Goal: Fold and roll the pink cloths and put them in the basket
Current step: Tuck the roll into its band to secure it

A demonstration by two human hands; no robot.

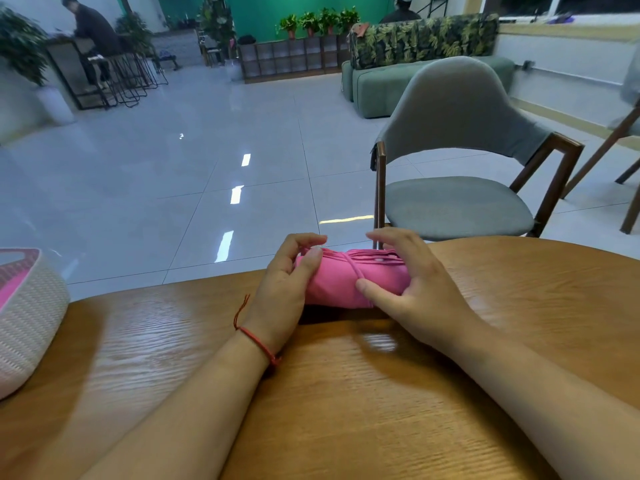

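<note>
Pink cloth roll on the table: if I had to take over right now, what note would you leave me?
Left hand: grips the left end of the pink cloth roll.
Right hand: curled over the roll's right end, thumb pressing its front.
Roll: lies on the wooden table near the far edge, with a pink cord round its middle.
Basket: white and woven, at the table's left edge, with something pink already inside.
Done: this cloth is folded and rolled.
Left: probably lift the roll into the basket. No other loose cloth is in view.
</note>
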